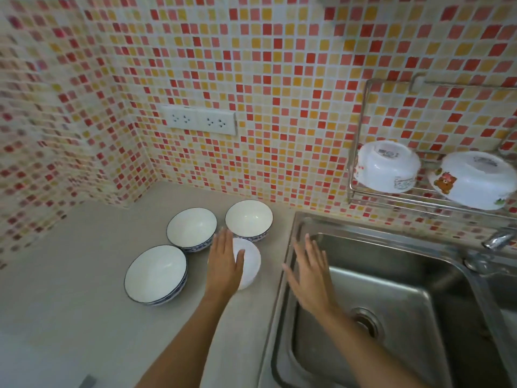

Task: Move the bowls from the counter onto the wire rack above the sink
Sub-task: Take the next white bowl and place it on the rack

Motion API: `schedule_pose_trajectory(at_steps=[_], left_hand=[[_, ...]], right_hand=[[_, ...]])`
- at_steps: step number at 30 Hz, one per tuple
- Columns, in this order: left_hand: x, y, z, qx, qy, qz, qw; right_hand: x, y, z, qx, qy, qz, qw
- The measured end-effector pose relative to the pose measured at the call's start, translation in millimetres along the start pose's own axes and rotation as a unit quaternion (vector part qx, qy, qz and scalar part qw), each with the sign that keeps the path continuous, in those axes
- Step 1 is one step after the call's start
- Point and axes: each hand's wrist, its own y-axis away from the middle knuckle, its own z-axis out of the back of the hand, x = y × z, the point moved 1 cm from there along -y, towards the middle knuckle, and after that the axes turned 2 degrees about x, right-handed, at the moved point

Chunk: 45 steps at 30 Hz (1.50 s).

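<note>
The step in hand looks to be picking up the small plain white bowl (pixel 249 264), which sits on the worktop (pixel 84 275) near its sink-side edge; done well, the fingers would curl under its rim before lifting, keeping clear of the neighbours. The left hand (pixel 225 264) lies flat over that bowl, fingers spread, gripping nothing yet; the right hand (pixel 309 271) hovers empty and splayed over the sink (pixel 391 289) rim. Further back, three blue-rimmed bowls (pixel 191 229) stand upright toward the worktop's back corner; farthest, the wire rack (pixel 361 152) already carries two white bowls (pixel 387 165) upside down.
</note>
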Motion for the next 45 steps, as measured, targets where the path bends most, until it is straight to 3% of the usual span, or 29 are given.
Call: schedule_pose_trajectory(at_steps=[7,12,16,21,28,34,40,45], left_hand=[[60,9,-11,0.006,0.065,0.124,0.990],[72,7,-13,0.077,0.276,0.238,0.928],[85,5,-20,0.109,0.343,0.246,0.900],[79,-1,-28,0.144,0.352,0.188,0.905],[-22,12,1,0.214,0.436,0.090,0.870],[-106,26,4,0.219,0.436,-0.017,0.873],[-181,42,-4,0.225,0.415,-0.112,0.875],[-244,54,-8,0.201,0.424,-0.142,0.871]], right_hand=[[54,-18,-56,0.162,-0.117,-0.176,0.964],[75,-24,-87,0.180,-0.224,-0.254,0.924],[61,-31,-116,0.171,-0.270,-0.287,0.903],[67,-18,-71,0.150,-0.292,-0.290,0.899],[39,14,1,0.066,-0.315,-0.274,0.907],[-1,47,76,-0.016,-0.303,-0.246,0.920],[-45,83,132,-0.086,-0.319,-0.248,0.911],[-82,92,175,-0.141,-0.330,-0.246,0.900]])
